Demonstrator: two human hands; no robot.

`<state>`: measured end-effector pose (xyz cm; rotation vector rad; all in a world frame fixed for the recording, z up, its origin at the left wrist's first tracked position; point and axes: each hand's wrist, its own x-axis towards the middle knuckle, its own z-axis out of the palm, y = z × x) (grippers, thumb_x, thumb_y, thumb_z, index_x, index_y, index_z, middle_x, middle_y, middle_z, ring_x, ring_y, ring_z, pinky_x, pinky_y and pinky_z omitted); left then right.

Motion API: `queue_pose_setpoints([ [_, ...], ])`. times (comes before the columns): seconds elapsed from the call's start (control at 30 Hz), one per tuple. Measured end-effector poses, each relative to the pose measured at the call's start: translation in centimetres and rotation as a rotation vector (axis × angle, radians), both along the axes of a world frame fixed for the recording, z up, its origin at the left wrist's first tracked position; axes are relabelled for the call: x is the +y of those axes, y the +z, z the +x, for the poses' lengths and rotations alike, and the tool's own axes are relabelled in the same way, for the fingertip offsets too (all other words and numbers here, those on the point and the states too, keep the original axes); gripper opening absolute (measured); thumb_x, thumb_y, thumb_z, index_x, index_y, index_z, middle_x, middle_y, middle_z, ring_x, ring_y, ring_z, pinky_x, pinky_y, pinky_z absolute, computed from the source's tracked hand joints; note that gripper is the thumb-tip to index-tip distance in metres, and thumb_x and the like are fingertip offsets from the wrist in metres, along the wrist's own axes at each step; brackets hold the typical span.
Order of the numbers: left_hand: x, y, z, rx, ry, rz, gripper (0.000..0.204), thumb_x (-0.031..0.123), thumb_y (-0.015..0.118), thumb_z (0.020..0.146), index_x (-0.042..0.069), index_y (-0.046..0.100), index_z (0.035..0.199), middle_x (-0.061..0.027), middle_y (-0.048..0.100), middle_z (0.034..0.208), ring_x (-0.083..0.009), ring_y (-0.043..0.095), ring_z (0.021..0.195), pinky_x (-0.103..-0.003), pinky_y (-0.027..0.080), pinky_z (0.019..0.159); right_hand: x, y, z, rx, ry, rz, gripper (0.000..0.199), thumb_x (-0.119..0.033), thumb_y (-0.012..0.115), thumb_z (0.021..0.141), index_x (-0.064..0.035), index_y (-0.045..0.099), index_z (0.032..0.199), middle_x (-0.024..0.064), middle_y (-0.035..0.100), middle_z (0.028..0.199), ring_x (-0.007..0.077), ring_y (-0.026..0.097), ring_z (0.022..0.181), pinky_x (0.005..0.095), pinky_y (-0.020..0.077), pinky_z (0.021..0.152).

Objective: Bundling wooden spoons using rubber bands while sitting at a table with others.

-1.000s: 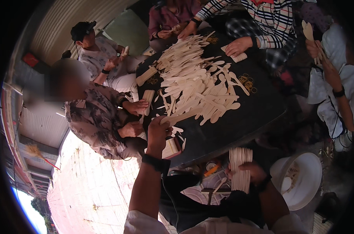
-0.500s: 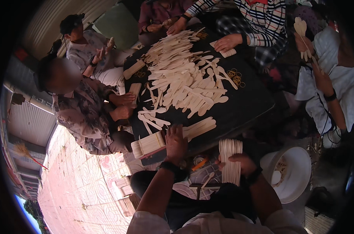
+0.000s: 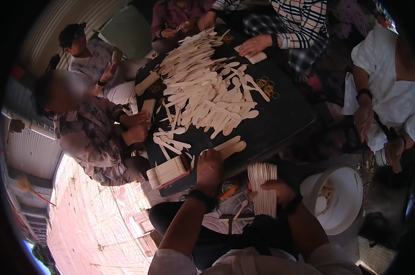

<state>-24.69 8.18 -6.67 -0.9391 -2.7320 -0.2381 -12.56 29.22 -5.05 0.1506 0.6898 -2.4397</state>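
1. Resting at the near edge of a dark table (image 3: 280, 123), the left hand (image 3: 209, 167) is being laid palm down, its fingers curled over a few flat wooden sticks (image 3: 230, 146).
2. Just right of that edge, off the table, a fanned bundle of sticks (image 3: 262, 188) is being gripped by the right hand (image 3: 276, 190), with the fingers closed around it.
3. Across the table's middle, a loose pile of sticks (image 3: 207, 91) is being spread.
4. Right of the table, a white bowl (image 3: 344, 197) is being kept near the bundle.
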Motion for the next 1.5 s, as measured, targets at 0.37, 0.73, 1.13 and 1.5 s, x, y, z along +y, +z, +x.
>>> queue_pose_setpoints([
  [0.37, 1.4, 2.4, 0.4, -0.449, 0.259, 0.726, 0.02, 0.006, 0.054, 0.076, 0.0, 0.051, 0.095, -0.021, 0.056, 0.084, -0.0394, 0.055, 0.075, -0.043, 0.045, 0.062, -0.2, -0.1, 0.0, 0.03, -0.036, 0.012, 0.052, -0.011, 0.058, 0.071, 0.0007, 0.043, 0.121, 0.0161, 0.057, 0.104, 0.0263, 0.058, 0.095, 0.037, 0.0477, 0.081],
  [0.73, 3.1, 0.8, 3.3, -0.332, 0.128, 0.221, 0.028, 0.001, 0.058, 0.066, 0.007, 0.049, 0.092, -0.0135, 0.051, 0.093, -0.0317, 0.057, 0.086, -0.039, 0.05, 0.068, 0.2, 0.8, 0.1, 0.014, -0.008, 0.023, 0.047, -0.014, 0.054, 0.076, 0.0063, 0.043, 0.117, 0.0226, 0.053, 0.11, 0.031, 0.056, 0.098, 0.0406, 0.0449, 0.086],
  [1.13, 3.8, 0.2, 5.0, -0.403, 0.32, 0.332, 0.023, 0.015, 0.062, 0.074, 0.005, 0.048, 0.09, -0.0158, 0.052, 0.09, -0.0334, 0.06, 0.077, -0.043, 0.05, 0.063, 0.7, -0.1, 0.2, -0.082, 0.03, 0.088, 0.042, -0.014, 0.055, 0.077, 0.005, 0.046, 0.114, 0.0213, 0.055, 0.108, 0.0288, 0.058, 0.097, 0.0388, 0.046, 0.086],
  [1.5, 3.1, -1.1, 5.6, -0.36, 0.587, 0.586, 0.026, 0.011, 0.061, 0.071, 0.0, 0.045, 0.089, -0.022, 0.052, 0.089, -0.042, 0.057, 0.074, -0.046, 0.049, 0.063, 0.3, -0.7, 0.3, -0.052, -0.005, 0.029, 0.043, -0.013, 0.057, 0.076, 0.0025, 0.045, 0.115, 0.0209, 0.056, 0.105, 0.0268, 0.058, 0.092, 0.0378, 0.0466, 0.083],
])
